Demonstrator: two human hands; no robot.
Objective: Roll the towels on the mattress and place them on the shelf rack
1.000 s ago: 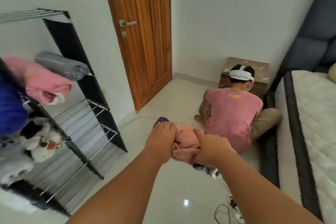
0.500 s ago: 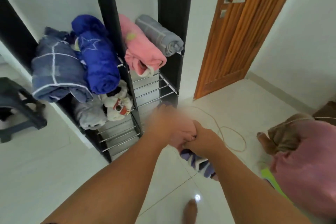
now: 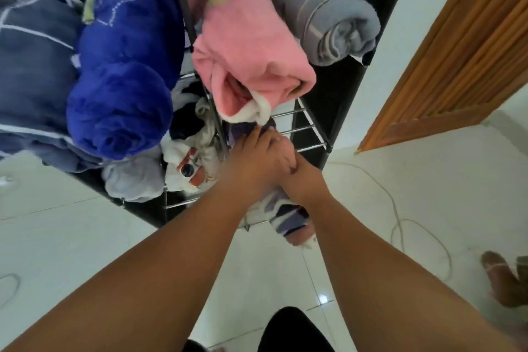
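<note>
Reaching out over the floor tiles (image 3: 85, 237), the person sets a striped rolled towel (image 3: 288, 220) on the lower wire shelf (image 3: 303, 130) of the shelf rack (image 3: 331, 88), its near end overhanging the front. The left hand (image 3: 257, 160) curls its fingers over the roll, likely to stop it unwinding. The right hand (image 3: 307, 183) presses alongside, fingers hidden, so I cannot tell their grip. Above lie a pink towel roll (image 3: 251, 46) and a grey towel roll (image 3: 323, 8) — that tier looks full.

Home: towel rack (image 3: 311, 146), wooden door (image 3: 457, 60)
</note>
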